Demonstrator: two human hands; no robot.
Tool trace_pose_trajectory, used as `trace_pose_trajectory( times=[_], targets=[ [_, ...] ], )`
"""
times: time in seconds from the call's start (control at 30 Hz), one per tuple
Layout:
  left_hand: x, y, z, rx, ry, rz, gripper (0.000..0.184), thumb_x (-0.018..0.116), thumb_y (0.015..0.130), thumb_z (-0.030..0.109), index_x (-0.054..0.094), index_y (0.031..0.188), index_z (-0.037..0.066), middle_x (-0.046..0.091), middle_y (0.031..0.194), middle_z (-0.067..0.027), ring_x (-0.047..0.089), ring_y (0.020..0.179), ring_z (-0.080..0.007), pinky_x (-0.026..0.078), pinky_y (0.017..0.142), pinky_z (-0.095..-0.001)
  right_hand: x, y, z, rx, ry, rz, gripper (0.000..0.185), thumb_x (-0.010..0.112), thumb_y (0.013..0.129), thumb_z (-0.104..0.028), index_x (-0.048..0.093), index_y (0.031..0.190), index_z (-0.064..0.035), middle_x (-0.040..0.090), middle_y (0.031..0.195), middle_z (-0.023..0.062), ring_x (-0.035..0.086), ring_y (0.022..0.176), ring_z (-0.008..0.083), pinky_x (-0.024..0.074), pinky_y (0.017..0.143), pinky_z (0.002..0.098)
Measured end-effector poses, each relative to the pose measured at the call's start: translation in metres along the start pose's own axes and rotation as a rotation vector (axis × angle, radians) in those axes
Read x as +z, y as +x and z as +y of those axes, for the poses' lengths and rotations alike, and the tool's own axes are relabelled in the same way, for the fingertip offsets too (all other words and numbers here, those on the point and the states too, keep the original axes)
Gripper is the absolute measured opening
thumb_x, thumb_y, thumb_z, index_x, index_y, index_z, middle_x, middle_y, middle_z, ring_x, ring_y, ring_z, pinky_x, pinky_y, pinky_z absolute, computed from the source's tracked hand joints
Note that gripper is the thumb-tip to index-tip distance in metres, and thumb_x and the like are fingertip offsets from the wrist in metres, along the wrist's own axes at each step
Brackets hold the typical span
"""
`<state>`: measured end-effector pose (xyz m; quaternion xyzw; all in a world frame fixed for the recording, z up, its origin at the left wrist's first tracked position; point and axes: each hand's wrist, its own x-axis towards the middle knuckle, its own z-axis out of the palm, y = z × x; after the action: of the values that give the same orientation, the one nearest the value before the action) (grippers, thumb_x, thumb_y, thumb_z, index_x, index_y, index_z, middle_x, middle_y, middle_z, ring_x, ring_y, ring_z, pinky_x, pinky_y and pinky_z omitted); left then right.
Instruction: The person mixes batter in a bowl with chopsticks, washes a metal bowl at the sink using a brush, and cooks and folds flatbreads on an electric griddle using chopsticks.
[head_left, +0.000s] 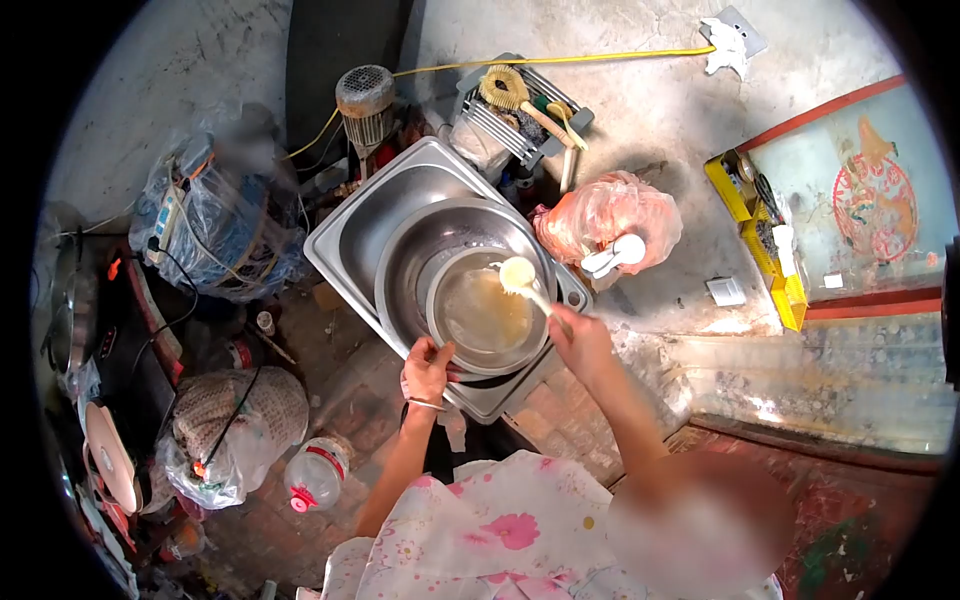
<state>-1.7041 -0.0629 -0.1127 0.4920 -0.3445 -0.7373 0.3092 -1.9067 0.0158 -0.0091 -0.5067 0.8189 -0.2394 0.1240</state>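
Observation:
My right hand [584, 345] is closed around the handle of a dish brush [517, 273] with a pale round head. The brush head sits over the right side of a metal bowl [436, 310] containing cloudy yellowish water. With my left hand [428, 372], fingers bent, I grip that bowl at its near left rim. The bowl rests inside a larger steel basin [398, 240], which stands in a stainless sink [345, 235]. Whatever lies beneath the water is too murky to make out.
Behind the sink stands a grey rack [510, 140] with brushes. A pink plastic-bagged bundle [620, 215] is at the right, near a yellow tray [775, 265]. A clear bottle [316, 476] and a bagged woven item [240, 420] are on the left floor. A yellow cord [560, 62] crosses the wall.

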Motion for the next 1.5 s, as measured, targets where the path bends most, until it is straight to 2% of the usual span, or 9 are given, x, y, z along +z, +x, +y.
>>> trace_pose_trajectory(
  times=[0.3,0.4,0.5,0.67,0.8,1.03,1.17,1.3,1.5],
  targets=[
    [0.000,0.000,0.012,-0.042,-0.068,-0.005,0.011,0.057,0.077,0.007,0.048,0.070,0.008,0.053,0.061,-0.0008,0.053,0.044,-0.0116,0.037,0.033,-0.0195,0.045,-0.003,-0.003,0.262,0.490,-0.129,0.026,0.056,0.077,-0.019,0.057,0.097,-0.0015,0.058,0.065,0.0090,0.053,0.054,0.0124,0.0392,0.045,0.0268],
    [0.000,0.001,0.013,-0.089,-0.076,-0.019,0.012,0.057,0.077,0.007,0.047,0.070,0.009,0.053,0.062,0.0002,0.054,0.046,-0.0116,0.037,0.034,-0.0197,0.019,0.014,-0.044,0.808,1.046,-0.183,0.023,0.052,0.082,-0.025,0.058,0.095,-0.0066,0.047,0.057,0.0002,0.039,0.042,0.0052,0.0245,0.035,0.0183],
    [-0.002,0.004,0.009,-0.110,-0.159,-0.062,0.013,0.058,0.077,0.008,0.047,0.071,0.010,0.053,0.063,0.0009,0.055,0.047,-0.0119,0.037,0.034,-0.0194,0.037,0.025,-0.047,0.865,1.173,-0.357,0.024,0.049,0.084,-0.028,0.055,0.090,-0.0057,0.046,0.056,0.0017,0.035,0.036,0.0052,0.0221,0.031,0.0193],
    [-0.008,0.013,0.007,-0.045,-0.168,-0.084,0.013,0.058,0.079,0.010,0.047,0.073,0.011,0.053,0.063,0.0014,0.056,0.049,-0.0115,0.038,0.035,-0.0185,0.041,0.018,-0.049,0.669,0.890,-0.519,0.025,0.047,0.085,-0.032,0.053,0.088,-0.0075,0.045,0.051,0.0026,0.034,0.033,0.0056,0.0209,0.029,0.0195],
    [-0.022,0.020,0.010,0.078,-0.135,-0.050,0.012,0.060,0.077,0.010,0.048,0.074,0.010,0.052,0.061,0.0014,0.055,0.049,-0.0098,0.039,0.036,-0.0180,0.023,0.019,-0.024,0.024,0.397,-0.535,0.018,0.053,0.074,-0.020,0.059,0.073,-0.0031,0.055,0.059,0.0126,0.058,0.058,0.0246,0.0444,0.054,0.0346],
    [-0.030,0.017,0.017,0.099,0.088,-0.010,0.015,0.059,0.077,0.007,0.045,0.071,0.006,0.049,0.062,-0.0010,0.054,0.047,-0.0101,0.038,0.032,-0.0195,0.008,0.043,-0.017,-0.224,-0.421,-0.380,0.016,0.050,0.072,-0.020,0.060,0.069,-0.0084,0.057,0.064,0.0121,0.056,0.064,0.0298,0.0447,0.055,0.0407],
    [-0.024,0.011,0.023,0.043,0.104,-0.014,0.015,0.059,0.077,0.008,0.045,0.071,0.007,0.049,0.061,0.0010,0.054,0.048,-0.0085,0.039,0.033,-0.0173,0.035,0.034,-0.019,-0.352,-0.222,-0.202,0.012,0.054,0.069,-0.018,0.057,0.069,-0.0067,0.056,0.060,0.0127,0.056,0.062,0.0320,0.0443,0.054,0.0418],
    [-0.021,0.011,0.018,0.035,0.109,-0.007,0.014,0.058,0.077,0.007,0.046,0.070,0.006,0.051,0.062,-0.0010,0.055,0.048,-0.0099,0.038,0.033,-0.0186,0.029,0.011,-0.016,-0.105,-0.065,-0.401,0.012,0.052,0.070,-0.018,0.058,0.072,-0.0075,0.056,0.065,0.0134,0.055,0.065,0.0311,0.0444,0.055,0.0411],
    [-0.015,0.010,0.012,-0.028,0.038,-0.035,0.012,0.057,0.078,0.008,0.047,0.072,0.007,0.053,0.063,-0.0007,0.055,0.047,-0.0109,0.038,0.034,-0.0189,0.042,0.020,-0.004,0.036,0.099,-0.286,0.015,0.051,0.071,-0.018,0.057,0.075,-0.0053,0.055,0.068,0.0174,0.053,0.065,0.0354,0.0427,0.056,0.0435]
  ],
)
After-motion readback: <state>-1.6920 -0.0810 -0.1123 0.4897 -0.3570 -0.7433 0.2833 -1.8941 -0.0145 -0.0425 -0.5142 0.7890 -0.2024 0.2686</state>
